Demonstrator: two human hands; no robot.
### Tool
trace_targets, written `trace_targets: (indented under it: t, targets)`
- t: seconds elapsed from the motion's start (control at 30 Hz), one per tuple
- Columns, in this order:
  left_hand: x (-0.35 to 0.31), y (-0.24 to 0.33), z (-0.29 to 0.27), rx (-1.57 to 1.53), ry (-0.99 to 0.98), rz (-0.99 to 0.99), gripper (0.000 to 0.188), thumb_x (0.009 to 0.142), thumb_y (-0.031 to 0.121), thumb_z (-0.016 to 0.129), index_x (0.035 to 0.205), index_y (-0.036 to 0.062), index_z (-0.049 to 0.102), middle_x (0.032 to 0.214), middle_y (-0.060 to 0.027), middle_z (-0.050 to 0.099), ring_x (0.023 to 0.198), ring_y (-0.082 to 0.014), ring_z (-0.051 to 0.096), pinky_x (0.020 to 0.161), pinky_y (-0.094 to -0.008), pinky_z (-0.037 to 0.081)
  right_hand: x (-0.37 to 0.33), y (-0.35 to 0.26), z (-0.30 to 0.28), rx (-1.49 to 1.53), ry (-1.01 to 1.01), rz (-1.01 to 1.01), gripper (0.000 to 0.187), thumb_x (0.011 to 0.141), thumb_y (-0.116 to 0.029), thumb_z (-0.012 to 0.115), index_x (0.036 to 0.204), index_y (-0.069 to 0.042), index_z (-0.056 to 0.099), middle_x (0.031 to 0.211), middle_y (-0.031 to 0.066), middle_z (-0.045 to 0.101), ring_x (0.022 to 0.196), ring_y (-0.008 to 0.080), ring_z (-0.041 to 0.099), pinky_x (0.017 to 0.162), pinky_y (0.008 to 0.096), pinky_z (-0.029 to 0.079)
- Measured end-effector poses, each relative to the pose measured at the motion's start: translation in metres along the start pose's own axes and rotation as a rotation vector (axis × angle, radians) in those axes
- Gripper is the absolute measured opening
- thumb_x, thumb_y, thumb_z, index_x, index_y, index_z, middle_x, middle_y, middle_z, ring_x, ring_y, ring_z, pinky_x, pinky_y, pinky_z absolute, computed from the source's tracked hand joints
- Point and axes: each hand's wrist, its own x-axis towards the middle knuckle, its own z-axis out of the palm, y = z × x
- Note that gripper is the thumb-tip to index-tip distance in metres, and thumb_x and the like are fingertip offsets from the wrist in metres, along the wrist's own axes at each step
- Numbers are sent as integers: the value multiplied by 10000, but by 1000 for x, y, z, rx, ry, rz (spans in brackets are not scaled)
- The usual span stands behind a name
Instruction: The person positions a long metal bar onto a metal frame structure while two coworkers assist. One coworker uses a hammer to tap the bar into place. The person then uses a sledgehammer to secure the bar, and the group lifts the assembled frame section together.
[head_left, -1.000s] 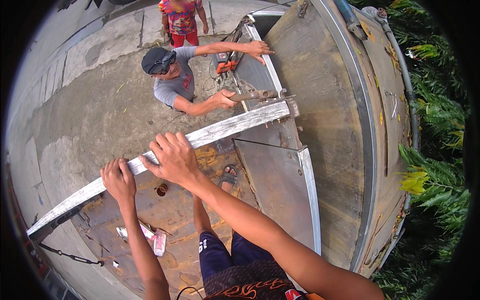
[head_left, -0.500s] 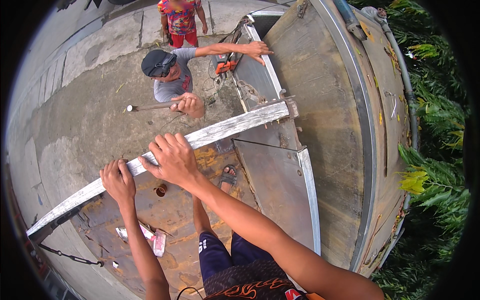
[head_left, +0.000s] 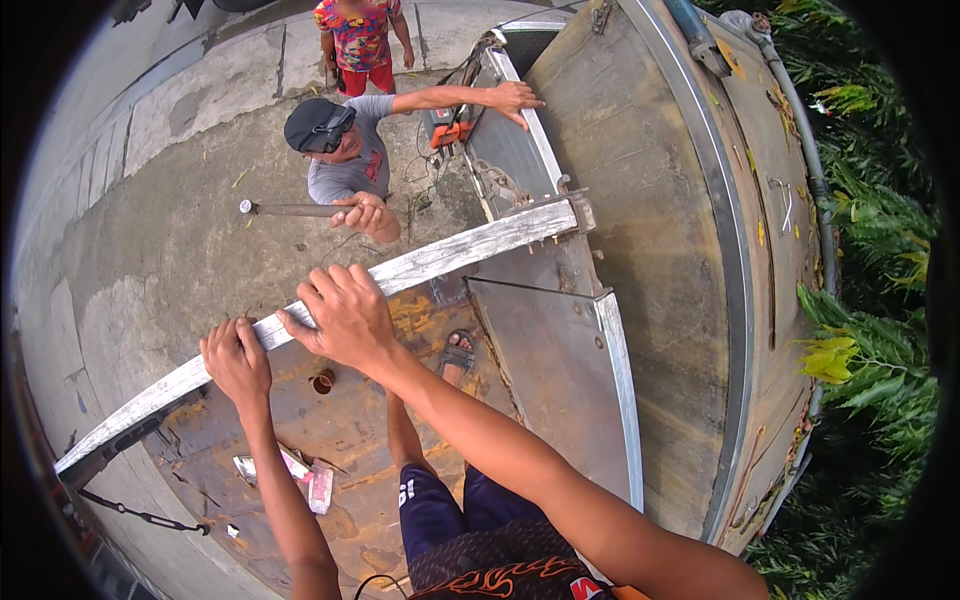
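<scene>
Both my hands rest on a long, weathered white beam point(head_left: 470, 246) that crosses in front of me. My left hand point(head_left: 238, 362) is closed over it, with the thumb on top. Just to the right, my right hand point(head_left: 348, 318) is wrapped over the same beam, its fingers curled across the far edge. Beyond the beam a person in a cap point(head_left: 350, 160) holds a hammer point(head_left: 295, 210) roughly level in one hand. That person's other hand point(head_left: 514, 100) lies on the top edge of a grey metal panel point(head_left: 515, 140).
I stand on a rusty metal floor point(head_left: 370, 500) with a small brown cup-like thing point(head_left: 322, 381) and crumpled packaging point(head_left: 318, 488) on it. A metal side panel point(head_left: 560, 390) and a large wooden-looking board point(head_left: 650, 240) rise at right. A second person point(head_left: 362, 45) stands farther back.
The person's hammer has shifted a little to the left, its head rising slightly so the handle lies more level. My hands have stayed in place on the beam.
</scene>
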Motion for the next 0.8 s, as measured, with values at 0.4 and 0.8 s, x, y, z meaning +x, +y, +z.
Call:
trace_targets:
  t: [0.4,0.8]
  targets:
    - [-1,-2,1,18,5,11,324,993,172,504,809,16,720,765,-146,626,768,-330,577,764,-422,407,0,0,0,-26,-7,-2,480,982,-509,594,803,-68,664,770,54,582,768,203,545,742,356,404]
    - [-1,-1,2,15,15,14,317,991,172,507,803,21,713,764,-138,629,769,-325,581,766,-422,411,-1,1,2,-11,35,3,438,951,-487,652,762,-92,631,760,44,545,750,208,535,722,355,413]
